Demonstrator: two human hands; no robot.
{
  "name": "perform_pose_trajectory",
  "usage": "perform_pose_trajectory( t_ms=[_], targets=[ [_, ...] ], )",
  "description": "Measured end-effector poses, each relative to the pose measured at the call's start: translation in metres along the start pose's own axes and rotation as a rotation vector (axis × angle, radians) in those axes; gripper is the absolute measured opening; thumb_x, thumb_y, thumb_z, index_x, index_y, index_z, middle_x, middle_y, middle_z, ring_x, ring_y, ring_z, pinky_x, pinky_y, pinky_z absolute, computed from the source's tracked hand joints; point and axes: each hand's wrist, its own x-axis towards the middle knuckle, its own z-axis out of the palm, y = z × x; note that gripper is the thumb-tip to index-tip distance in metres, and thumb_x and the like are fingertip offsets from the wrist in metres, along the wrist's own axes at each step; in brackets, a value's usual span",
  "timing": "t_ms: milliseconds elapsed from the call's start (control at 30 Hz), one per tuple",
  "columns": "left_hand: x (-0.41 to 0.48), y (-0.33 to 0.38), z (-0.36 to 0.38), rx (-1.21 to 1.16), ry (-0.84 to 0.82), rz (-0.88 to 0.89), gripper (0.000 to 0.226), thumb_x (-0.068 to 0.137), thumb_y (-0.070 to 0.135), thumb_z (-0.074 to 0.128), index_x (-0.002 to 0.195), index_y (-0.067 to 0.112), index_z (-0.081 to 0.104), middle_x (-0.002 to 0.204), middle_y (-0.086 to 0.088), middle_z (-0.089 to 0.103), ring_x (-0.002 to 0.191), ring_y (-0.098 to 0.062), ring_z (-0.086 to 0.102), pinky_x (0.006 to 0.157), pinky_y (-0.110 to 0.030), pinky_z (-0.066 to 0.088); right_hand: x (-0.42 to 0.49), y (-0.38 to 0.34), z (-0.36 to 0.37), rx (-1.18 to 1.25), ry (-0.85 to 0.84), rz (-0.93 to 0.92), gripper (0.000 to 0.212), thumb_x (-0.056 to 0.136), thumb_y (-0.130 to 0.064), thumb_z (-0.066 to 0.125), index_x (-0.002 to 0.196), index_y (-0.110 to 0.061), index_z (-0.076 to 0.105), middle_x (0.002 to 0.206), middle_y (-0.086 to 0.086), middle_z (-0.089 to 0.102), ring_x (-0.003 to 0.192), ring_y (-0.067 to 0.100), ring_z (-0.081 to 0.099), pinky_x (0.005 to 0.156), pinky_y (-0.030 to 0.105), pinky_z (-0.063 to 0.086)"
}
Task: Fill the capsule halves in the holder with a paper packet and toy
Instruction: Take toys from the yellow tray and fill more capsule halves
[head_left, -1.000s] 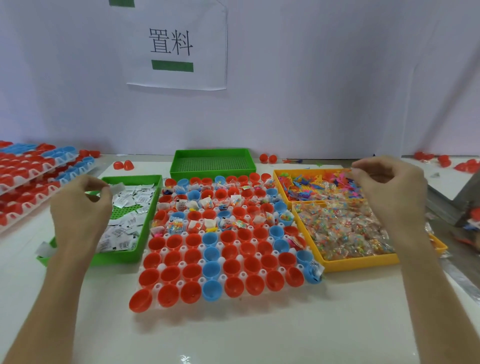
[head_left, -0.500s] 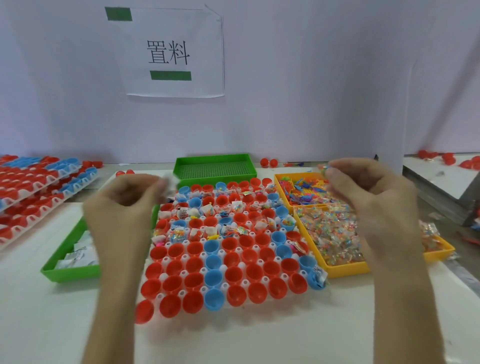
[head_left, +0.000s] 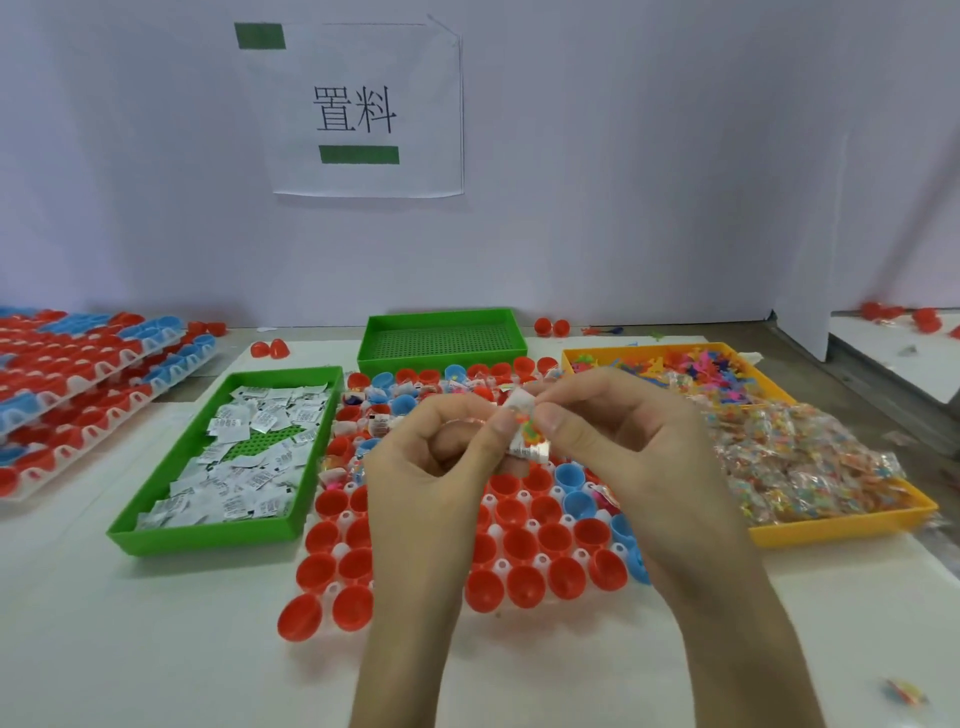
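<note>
The left hand (head_left: 431, 467) and right hand (head_left: 623, 452) pinched a paper packet (head_left: 519, 402) and toy (head_left: 527, 430) together above the holder (head_left: 501, 565), seemingly pairing them, and the next move called for dropping both into 1 empty capsule half (head_left: 519, 543).

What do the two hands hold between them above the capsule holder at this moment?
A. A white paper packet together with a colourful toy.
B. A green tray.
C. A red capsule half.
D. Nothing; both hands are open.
A: the left hand and the right hand pinch a white paper packet and a colourful toy, pressed together, over the capsule holder.
</note>
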Motion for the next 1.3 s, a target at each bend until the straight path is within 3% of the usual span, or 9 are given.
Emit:
perform_pose_trajectory(
  t_ms=[167, 267, 367, 500, 633, 767, 967, 1133, 1300],
  targets=[
    [0.006, -0.001, -0.017, 0.123, -0.06, 0.037, 0.013, 0.082, 0.031, 0.069, 0.081, 0.019, 0.074, 0.072, -0.001, 0.075, 0.066, -0.011, 0.072, 0.064, -0.015, 0.055, 0.0, 0.004, 0.001, -0.008, 0.099, -0.028, 0.012, 0.074, -0.021, 0.076, 0.084, -0.014, 0.076, 0.081, -0.003, 0.077, 0.078, 0.009, 0.074, 0.07, 0.015, 0.055],
    [0.023, -0.009, -0.059, 0.417, 0.187, 0.117, 0.009, 0.094, 0.029, 0.064, 0.088, 0.028, 0.071, 0.082, 0.012, 0.074, 0.08, 0.002, 0.069, 0.072, -0.011, 0.052, 0.001, 0.005, -0.007, -0.03, 0.194, -0.037, 0.017, 0.07, -0.027, 0.077, 0.084, -0.019, 0.076, 0.081, -0.006, 0.077, 0.077, 0.007, 0.074, 0.068, 0.013, 0.054],
    [0.044, -0.017, -0.107, 0.609, 0.405, 0.004, 0.013, 0.098, 0.029, 0.06, 0.108, 0.032, 0.068, 0.109, 0.007, 0.071, 0.103, -0.01, 0.064, 0.092, -0.033, 0.05, 0.002, 0.01, -0.015, -0.052, 0.254, -0.024, 0.018, 0.069, -0.027, 0.076, 0.085, -0.019, 0.075, 0.08, -0.008, 0.077, 0.076, 0.005, 0.073, 0.067, 0.012, 0.054],
    [0.051, -0.019, -0.125, 0.797, 0.341, -0.208, 0.028, 0.099, 0.038, 0.057, 0.126, 0.033, 0.065, 0.143, -0.004, 0.057, 0.133, -0.027, 0.049, 0.109, -0.057, 0.038, 0.003, 0.015, -0.016, -0.086, 0.241, 0.002, 0.013, 0.072, -0.023, 0.078, 0.084, -0.021, 0.075, 0.079, -0.01, 0.076, 0.077, 0.004, 0.073, 0.066, 0.011, 0.053],
    [0.028, -0.008, -0.073, 0.599, 0.143, -0.056, 0.022, 0.091, 0.054, 0.057, 0.108, 0.046, 0.068, 0.121, 0.022, 0.065, 0.106, 0.007, 0.06, 0.092, -0.033, 0.045, 0.003, 0.021, -0.004, -0.118, 0.184, 0.002, 0.014, 0.08, -0.011, 0.08, 0.082, -0.024, 0.076, 0.081, -0.007, 0.077, 0.078, 0.008, 0.073, 0.071, 0.017, 0.056],
    [0.005, -0.006, -0.027, 0.169, -0.196, -0.171, 0.029, 0.073, 0.047, 0.069, 0.093, 0.03, 0.08, 0.088, 0.002, 0.078, 0.083, -0.012, 0.075, 0.069, -0.019, 0.058, 0.001, 0.026, 0.013, -0.131, 0.139, -0.059, 0.014, 0.081, -0.006, 0.08, 0.083, -0.02, 0.077, 0.079, -0.005, 0.076, 0.077, 0.009, 0.072, 0.069, 0.018, 0.055],
    [0.004, -0.012, -0.022, -0.017, -0.095, -0.158, 0.02, 0.063, 0.035, 0.078, 0.08, 0.025, 0.081, 0.076, -0.006, 0.076, 0.072, -0.018, 0.074, 0.065, -0.018, 0.057, 0.013, 0.02, -0.002, -0.254, 0.027, -0.07, 0.012, 0.087, -0.018, 0.075, 0.091, -0.029, 0.077, 0.089, -0.012, 0.076, 0.085, 0.006, 0.072, 0.075, 0.017, 0.056],
    [0.008, -0.015, -0.033, -0.089, -0.042, -0.187, 0.028, 0.057, 0.038, 0.08, 0.082, 0.025, 0.081, 0.08, -0.006, 0.077, 0.073, -0.017, 0.074, 0.067, -0.019, 0.057, 0.097, 0.051, -0.081, -0.846, 0.313, 0.086, 0.01, 0.092, -0.019, 0.069, 0.097, -0.021, 0.077, 0.096, -0.004, 0.076, 0.077, 0.001, 0.062, 0.066, 0.015, 0.047],
    [0.009, -0.015, -0.03, -0.087, -0.024, -0.188, 0.025, 0.059, 0.036, 0.08, 0.082, 0.026, 0.081, 0.079, -0.004, 0.077, 0.073, -0.017, 0.074, 0.067, -0.018, 0.057, 0.136, 0.106, -0.11, -1.184, -0.093, 0.394, 0.023, 0.086, -0.035, 0.077, 0.099, -0.017, 0.078, 0.109, -0.003, 0.067, 0.099, 0.015, 0.061, 0.08, 0.031, 0.048]
  ],
)
